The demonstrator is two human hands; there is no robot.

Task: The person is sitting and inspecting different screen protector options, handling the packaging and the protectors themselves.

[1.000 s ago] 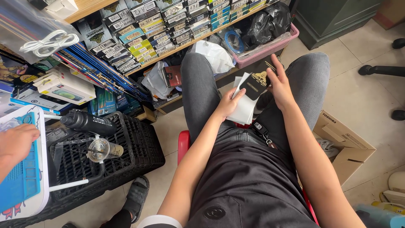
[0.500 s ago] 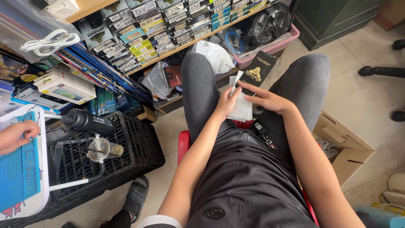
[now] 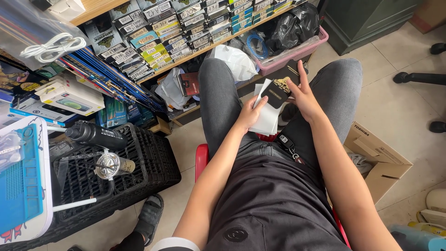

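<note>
Above the lap, the left hand is gripping white packets while the right hand is pinching a black packet against them.

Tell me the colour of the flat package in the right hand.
Black with a gold design, seen in the head view: the flat package sits in the right hand, over white sleeves.

Both forearms reach forward over the lap, the left hand curled in a grip, the right hand with fingers extended.
</note>
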